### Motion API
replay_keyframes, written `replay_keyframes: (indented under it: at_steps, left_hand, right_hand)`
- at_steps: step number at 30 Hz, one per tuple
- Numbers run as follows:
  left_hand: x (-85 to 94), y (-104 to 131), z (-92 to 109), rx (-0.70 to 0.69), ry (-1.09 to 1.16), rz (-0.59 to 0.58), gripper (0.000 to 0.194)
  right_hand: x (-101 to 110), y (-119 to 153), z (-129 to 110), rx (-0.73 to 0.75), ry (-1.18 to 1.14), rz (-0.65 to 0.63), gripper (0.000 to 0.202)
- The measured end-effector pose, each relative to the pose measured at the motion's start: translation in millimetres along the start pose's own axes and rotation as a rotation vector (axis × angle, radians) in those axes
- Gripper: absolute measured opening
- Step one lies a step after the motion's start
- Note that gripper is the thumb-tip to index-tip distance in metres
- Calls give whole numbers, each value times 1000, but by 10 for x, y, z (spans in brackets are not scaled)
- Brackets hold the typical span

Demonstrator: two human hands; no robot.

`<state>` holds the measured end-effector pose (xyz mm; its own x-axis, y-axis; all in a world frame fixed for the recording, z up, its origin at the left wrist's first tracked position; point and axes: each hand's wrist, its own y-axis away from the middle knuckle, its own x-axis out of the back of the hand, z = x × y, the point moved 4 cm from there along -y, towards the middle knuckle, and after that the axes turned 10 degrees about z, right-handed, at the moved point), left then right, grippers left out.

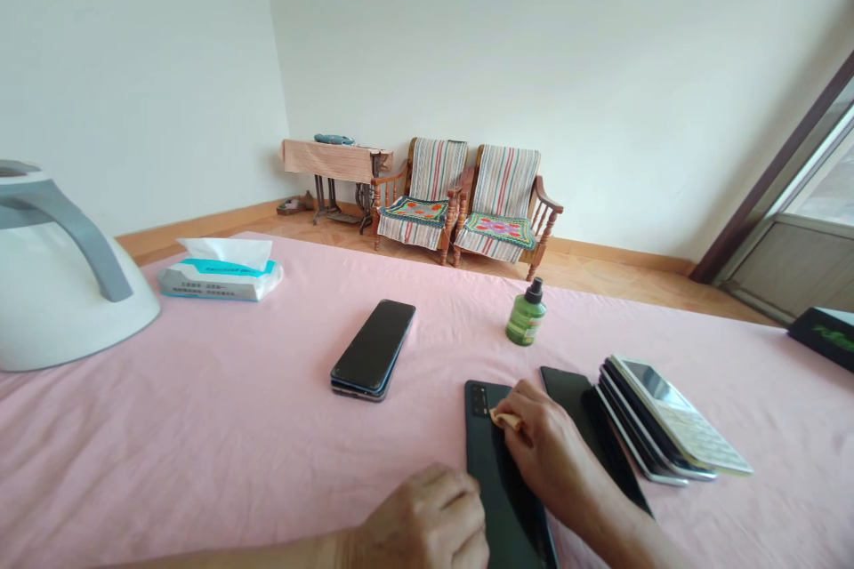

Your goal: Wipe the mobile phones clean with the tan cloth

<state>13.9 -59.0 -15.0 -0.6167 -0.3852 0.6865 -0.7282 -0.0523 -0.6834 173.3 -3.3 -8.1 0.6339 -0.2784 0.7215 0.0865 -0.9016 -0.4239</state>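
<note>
A black smartphone (pixel 497 471) lies back up on the pink cloth, its camera block at the far end. My right hand (pixel 543 431) is closed on a small yellowish wiping cloth (pixel 508 420), pressed to the phone's back beside the cameras. At the phone's near left edge, my left hand (pixel 427 520) is curled against it as if gripping the side; its fingertips are hidden. Right of that phone lies another dark phone (pixel 567 387), partly covered by my right arm. A stack of several phones (pixel 673 418) leans beside it. Further left sits a small pile of phones (pixel 374 347).
A green spray bottle (pixel 526 316) stands behind the phones. At left are a tissue pack (pixel 220 276) and a large white kettle (pixel 73 276). A dark box (pixel 824 336) lies at the right edge. Two wooden chairs (pixel 497 196) and a cloth-covered sewing table (pixel 330 158) stand beyond.
</note>
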Motion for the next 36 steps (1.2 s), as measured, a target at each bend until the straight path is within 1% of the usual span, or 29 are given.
replay_keyframes:
  at_steps: [3,8,10,12,17,19,22,24,26,31,36]
  left_hand:
    - [-23,-5,-24,47,35,-47,17]
    - [-41,-14,-29,68,124,-112,14]
    - [-34,-10,-47,111,151,-108,11]
    - [-27,2,-52,125,181,-88,8]
    - [-48,40,-55,123,194,-44,9]
    - [-65,49,-61,124,178,-37,10]
    - [-80,56,-57,94,157,-39,11]
    - [-85,61,-51,76,148,-41,10]
    - [-89,64,-57,94,132,-39,10]
    - [-106,74,-58,128,121,-55,6]
    - [-107,74,-42,113,121,-59,10]
  right_hand:
    - [37,-37,53,-15,11,-13,27]
    - [-29,-190,131,18,6,20,28]
    - [-52,-219,150,24,13,47,27]
    - [-55,-197,140,22,-3,60,27]
    - [-28,-86,81,-6,-62,7,28]
    - [-21,-120,92,11,-39,33,27]
    - [-59,-251,143,34,12,72,27]
    - [-109,-340,162,39,17,71,27]
    - [-150,-400,153,44,10,69,27]
    - [-172,-430,94,58,-5,54,27]
    - [-207,-438,103,55,-10,49,28]
